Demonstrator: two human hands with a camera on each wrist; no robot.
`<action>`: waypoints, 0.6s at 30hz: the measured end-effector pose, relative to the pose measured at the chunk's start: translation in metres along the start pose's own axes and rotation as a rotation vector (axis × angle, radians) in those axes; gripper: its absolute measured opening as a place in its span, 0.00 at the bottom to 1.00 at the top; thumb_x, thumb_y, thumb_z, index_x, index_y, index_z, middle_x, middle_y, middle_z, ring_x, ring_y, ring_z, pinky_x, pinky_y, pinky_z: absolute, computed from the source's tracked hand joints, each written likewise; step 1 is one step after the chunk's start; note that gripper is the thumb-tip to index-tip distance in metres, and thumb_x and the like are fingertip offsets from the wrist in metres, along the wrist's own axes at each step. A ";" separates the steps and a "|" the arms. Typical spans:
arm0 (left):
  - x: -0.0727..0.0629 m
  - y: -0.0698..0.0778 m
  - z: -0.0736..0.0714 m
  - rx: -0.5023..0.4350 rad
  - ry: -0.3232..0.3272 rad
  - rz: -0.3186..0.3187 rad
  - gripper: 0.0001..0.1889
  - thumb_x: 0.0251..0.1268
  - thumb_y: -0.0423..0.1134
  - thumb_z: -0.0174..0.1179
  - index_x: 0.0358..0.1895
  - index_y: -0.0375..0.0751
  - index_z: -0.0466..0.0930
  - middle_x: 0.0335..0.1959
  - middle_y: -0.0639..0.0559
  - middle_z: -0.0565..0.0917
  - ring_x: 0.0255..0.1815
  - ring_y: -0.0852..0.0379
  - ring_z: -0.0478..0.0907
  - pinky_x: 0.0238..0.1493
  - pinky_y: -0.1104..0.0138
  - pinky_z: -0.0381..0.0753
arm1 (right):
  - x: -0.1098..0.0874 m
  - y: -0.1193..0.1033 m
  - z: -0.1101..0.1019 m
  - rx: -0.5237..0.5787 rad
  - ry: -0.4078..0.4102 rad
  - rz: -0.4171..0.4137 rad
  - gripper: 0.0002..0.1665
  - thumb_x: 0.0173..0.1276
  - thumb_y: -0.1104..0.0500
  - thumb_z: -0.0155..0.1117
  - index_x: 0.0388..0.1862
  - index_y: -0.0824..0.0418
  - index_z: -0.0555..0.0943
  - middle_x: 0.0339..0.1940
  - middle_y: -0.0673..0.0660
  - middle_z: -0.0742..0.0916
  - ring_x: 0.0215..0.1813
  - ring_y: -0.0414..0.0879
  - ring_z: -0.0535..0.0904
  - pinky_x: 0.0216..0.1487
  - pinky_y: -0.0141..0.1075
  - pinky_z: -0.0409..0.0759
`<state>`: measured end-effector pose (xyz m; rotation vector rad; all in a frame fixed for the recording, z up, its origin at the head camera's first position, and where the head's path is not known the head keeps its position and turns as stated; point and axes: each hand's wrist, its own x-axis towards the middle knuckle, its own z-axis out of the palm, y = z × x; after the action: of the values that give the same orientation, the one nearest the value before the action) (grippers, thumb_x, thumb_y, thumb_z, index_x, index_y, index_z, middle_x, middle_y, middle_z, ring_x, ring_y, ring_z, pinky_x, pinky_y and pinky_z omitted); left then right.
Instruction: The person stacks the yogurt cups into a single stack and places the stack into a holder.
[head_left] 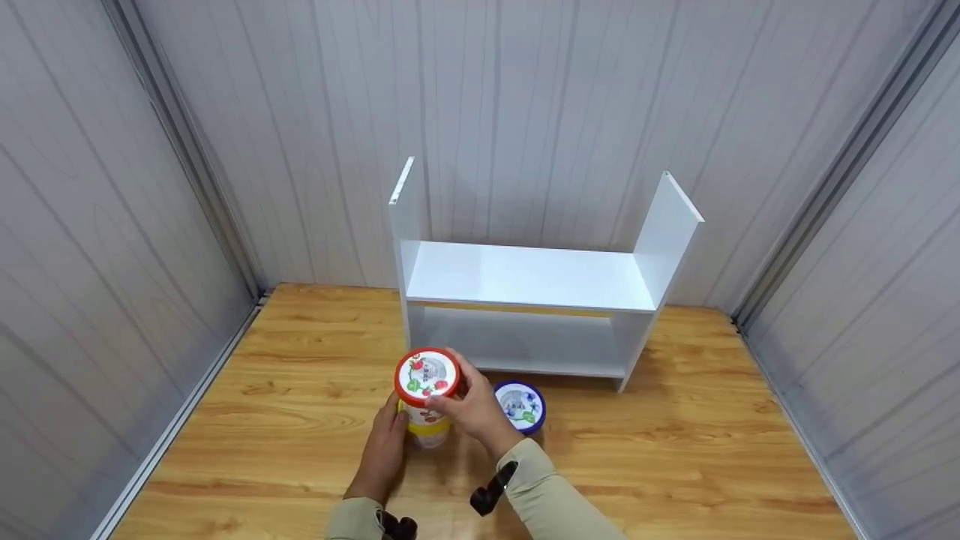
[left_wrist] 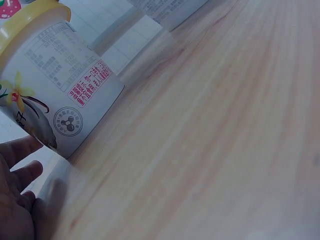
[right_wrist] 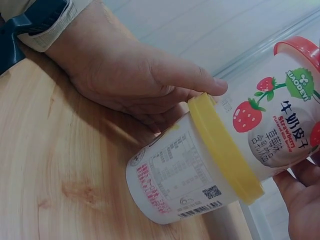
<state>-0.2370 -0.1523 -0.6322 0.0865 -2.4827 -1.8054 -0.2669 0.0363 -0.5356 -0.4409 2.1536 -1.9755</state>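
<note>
My right hand grips a strawberry milk cup with a red lid. The base of this cup is right at the yellow lid of a second cup, which carries a vanilla flower print and stands on the wooden floor. My left hand holds the yellow-lidded cup from its left side, the thumb along the lid's edge and the other fingers partly hidden behind the cup. Just right of my right hand stands a third cup with a blue lid.
A white two-tier shelf with tall side panels stands behind the cups, near the back wall. Pale panelled walls enclose the wood-grain surface on the left, back and right.
</note>
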 end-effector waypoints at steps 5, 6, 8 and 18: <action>0.003 0.001 -0.001 0.005 -0.008 0.003 0.39 0.78 0.67 0.34 0.82 0.49 0.49 0.79 0.40 0.57 0.80 0.37 0.49 0.76 0.36 0.46 | 0.000 0.000 0.002 -0.010 -0.011 -0.033 0.55 0.60 0.52 0.78 0.82 0.50 0.59 0.74 0.56 0.73 0.73 0.53 0.71 0.72 0.45 0.70; 0.003 0.001 -0.001 0.003 -0.008 0.006 0.39 0.78 0.67 0.34 0.82 0.49 0.49 0.79 0.40 0.57 0.80 0.37 0.49 0.76 0.36 0.46 | 0.000 0.000 0.003 -0.015 -0.009 -0.030 0.55 0.60 0.51 0.78 0.82 0.49 0.58 0.74 0.56 0.73 0.73 0.53 0.71 0.72 0.45 0.70; 0.003 0.001 -0.001 -0.008 -0.008 0.006 0.38 0.78 0.67 0.35 0.82 0.50 0.50 0.79 0.41 0.57 0.81 0.38 0.49 0.76 0.36 0.45 | 0.001 0.000 0.003 -0.019 -0.006 -0.021 0.56 0.60 0.50 0.78 0.82 0.49 0.58 0.74 0.55 0.73 0.73 0.53 0.70 0.71 0.45 0.71; 0.003 0.001 -0.001 -0.010 -0.014 -0.016 0.39 0.77 0.68 0.34 0.83 0.51 0.49 0.80 0.41 0.55 0.81 0.38 0.47 0.76 0.36 0.45 | 0.001 -0.001 0.003 -0.020 0.009 0.013 0.57 0.58 0.48 0.79 0.82 0.47 0.58 0.74 0.54 0.72 0.74 0.53 0.69 0.72 0.47 0.69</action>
<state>-0.2402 -0.1529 -0.6306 0.0940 -2.4897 -1.8304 -0.2667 0.0331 -0.5350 -0.4206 2.1784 -1.9547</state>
